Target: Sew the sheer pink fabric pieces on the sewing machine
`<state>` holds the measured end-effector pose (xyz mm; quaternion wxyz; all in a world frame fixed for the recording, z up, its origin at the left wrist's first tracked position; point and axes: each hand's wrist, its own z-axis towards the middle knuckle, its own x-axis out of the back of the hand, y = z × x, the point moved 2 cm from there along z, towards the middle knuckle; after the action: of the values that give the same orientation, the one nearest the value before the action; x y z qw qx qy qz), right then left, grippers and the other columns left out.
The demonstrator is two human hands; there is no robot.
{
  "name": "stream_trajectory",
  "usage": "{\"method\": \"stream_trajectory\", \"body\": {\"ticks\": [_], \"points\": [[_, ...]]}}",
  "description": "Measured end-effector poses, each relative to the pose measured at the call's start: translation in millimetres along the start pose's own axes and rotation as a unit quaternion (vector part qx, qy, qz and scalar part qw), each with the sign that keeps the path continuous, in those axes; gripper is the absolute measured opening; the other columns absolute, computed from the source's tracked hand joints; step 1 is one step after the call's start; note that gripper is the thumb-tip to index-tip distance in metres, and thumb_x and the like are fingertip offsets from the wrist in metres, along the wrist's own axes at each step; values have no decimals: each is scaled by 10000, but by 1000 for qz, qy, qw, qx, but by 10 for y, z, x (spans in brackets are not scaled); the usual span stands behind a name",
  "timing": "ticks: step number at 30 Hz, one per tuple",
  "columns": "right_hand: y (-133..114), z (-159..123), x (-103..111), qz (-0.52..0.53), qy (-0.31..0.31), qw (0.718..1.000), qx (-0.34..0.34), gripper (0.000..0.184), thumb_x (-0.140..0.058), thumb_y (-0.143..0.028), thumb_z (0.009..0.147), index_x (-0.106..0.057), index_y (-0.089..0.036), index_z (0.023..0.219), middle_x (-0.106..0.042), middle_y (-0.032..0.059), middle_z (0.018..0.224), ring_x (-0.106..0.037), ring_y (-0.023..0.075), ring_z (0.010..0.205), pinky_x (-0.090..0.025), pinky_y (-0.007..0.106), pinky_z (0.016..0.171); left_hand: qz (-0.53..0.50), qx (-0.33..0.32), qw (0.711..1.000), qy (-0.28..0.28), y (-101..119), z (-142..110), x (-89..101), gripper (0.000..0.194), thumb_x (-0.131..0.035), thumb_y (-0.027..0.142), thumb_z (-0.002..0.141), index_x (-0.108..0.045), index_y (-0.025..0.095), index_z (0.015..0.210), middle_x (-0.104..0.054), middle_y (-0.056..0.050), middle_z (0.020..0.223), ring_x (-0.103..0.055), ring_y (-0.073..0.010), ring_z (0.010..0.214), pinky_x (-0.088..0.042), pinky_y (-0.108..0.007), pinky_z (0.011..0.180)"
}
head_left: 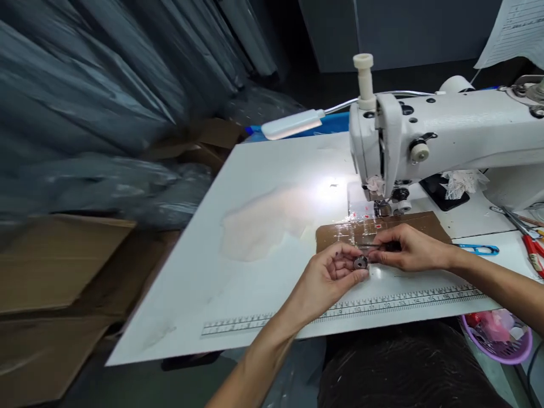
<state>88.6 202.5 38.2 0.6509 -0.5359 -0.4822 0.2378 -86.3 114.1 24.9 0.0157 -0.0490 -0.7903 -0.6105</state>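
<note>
Between the thumb and fingers of my left hand (334, 277) is a small round metal bobbin case (361, 262), its flat face with a centre hole turned toward me. My right hand (410, 247) is closed on a small screwdriver (391, 246) with a dark handle; its thin shaft points left, just above the bobbin case. My right fingertips are very close to the case, and I cannot tell whether they touch it. Both hands are over the near side of the table, in front of the white sewing machine (463, 124) and its presser foot area.
A brown plate (429, 224) lies under the needle area. Along the table's front edge runs a printed ruler (255, 323). To the right are red-handled scissors (531, 249), a blue thread snipper (480, 249) and a purple basket (514, 354). A lit lamp (293, 124) hangs behind; cardboard boxes (59, 260) stand left.
</note>
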Motion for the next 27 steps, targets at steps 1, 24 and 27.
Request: {"method": "stream_trajectory", "body": {"ticks": [1,24,27], "points": [[-12,76,-4,12,-3,1000,6,284,-548,-370,894,-665,-115,848,-573,5,699,-446,89,630,-358,233,579,-21,5,1000,17,-20,-35,55,365,-833,258,659,-641,150,951,-705,-37,906,-670,-135,784,-580,-266,741],[-189,538,-269,-208,12,972,109,115,-424,-214,950,-518,-160,988,-609,64,849,-477,139,680,-324,262,592,-227,54,971,61,-142,-81,256,429,-950,337,550,-645,123,762,-719,-1,711,-713,-138,635,-636,-256,654],[-113,542,-276,-276,35,958,61,105,-448,-232,937,-525,-160,929,-595,65,797,-428,133,614,-259,267,541,-200,52,976,70,-168,-85,285,434,-946,363,553,-647,125,760,-722,-14,702,-715,-154,620,-640,-278,654]]}}
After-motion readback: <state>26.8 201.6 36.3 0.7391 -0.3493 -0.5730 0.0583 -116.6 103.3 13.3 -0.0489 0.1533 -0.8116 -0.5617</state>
